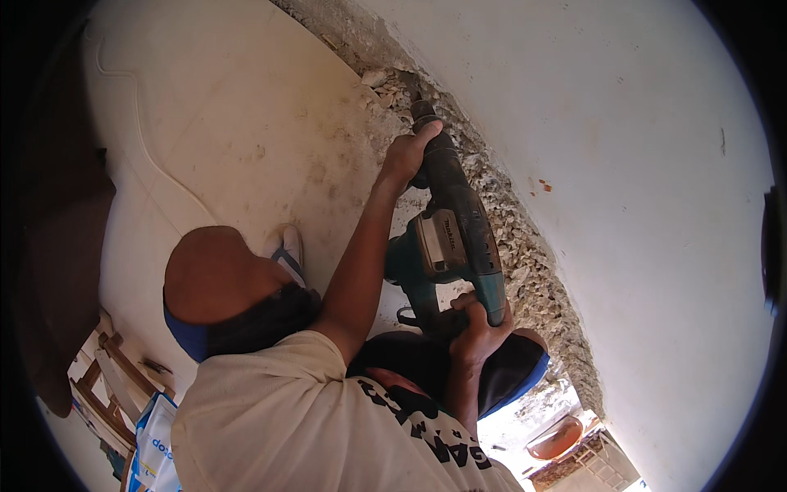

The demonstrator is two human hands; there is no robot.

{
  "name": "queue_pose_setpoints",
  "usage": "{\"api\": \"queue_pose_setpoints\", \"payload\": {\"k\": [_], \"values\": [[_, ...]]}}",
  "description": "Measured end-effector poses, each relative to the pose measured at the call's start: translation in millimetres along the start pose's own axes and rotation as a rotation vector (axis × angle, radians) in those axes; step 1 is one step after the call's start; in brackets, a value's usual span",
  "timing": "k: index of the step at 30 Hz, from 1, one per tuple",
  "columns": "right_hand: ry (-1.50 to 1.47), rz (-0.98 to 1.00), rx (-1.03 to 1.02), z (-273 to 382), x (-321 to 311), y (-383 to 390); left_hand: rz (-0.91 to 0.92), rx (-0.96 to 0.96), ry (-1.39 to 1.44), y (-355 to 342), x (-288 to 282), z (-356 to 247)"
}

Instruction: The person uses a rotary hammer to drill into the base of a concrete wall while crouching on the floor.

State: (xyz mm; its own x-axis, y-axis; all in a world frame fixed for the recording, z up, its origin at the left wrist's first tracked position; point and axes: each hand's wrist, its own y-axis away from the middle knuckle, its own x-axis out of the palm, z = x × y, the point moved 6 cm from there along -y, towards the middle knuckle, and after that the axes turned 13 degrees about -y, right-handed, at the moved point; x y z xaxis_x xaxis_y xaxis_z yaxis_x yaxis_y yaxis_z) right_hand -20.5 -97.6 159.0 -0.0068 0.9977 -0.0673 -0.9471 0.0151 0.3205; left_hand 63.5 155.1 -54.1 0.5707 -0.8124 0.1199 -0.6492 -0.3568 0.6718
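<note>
A teal and black demolition hammer point(459, 221) lies slantwise in front of me, gripped by both my hands. My left hand point(410, 156) is closed around its dark front barrel, with the arm stretched out. At its rear handle, my right hand point(482, 328) is wrapped round the grip; some of its fingers are hidden. The dark chisel bit point(411, 84) points away from me, its tip among broken rubble point(512, 238) at the foot of the wall. I cannot tell how deep the tip sits.
A white wall point(623, 180) rises along the right, its lower edge chipped away. Pale floor point(254, 115) spreads to the left, crossed by a white cable point(143, 131). Wooden pieces point(119, 385) and a blue-and-white bag point(156, 443) are lower left. A reddish basin point(557, 439) stands lower right.
</note>
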Motion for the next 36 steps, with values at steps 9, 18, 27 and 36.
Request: {"api": "queue_pose_setpoints", "payload": {"k": [9,18,27,36], "values": [[-0.012,0.023,0.019,-2.4,0.9,-3.2,-0.005,0.017,-0.031,-8.4,-1.4,4.8],[-0.038,0.015,0.024,-3.6,2.7,-2.9,-0.006,0.025,-0.002,-0.6,-0.7,-1.6],[-0.080,0.015,0.045,-2.7,0.4,-5.8,-0.021,0.011,-0.059,3.9,-2.9,-9.4],[-0.044,0.028,0.041,4.9,7.4,-3.5,-0.053,0.030,-0.049,-2.3,-6.7,-4.1]]}}
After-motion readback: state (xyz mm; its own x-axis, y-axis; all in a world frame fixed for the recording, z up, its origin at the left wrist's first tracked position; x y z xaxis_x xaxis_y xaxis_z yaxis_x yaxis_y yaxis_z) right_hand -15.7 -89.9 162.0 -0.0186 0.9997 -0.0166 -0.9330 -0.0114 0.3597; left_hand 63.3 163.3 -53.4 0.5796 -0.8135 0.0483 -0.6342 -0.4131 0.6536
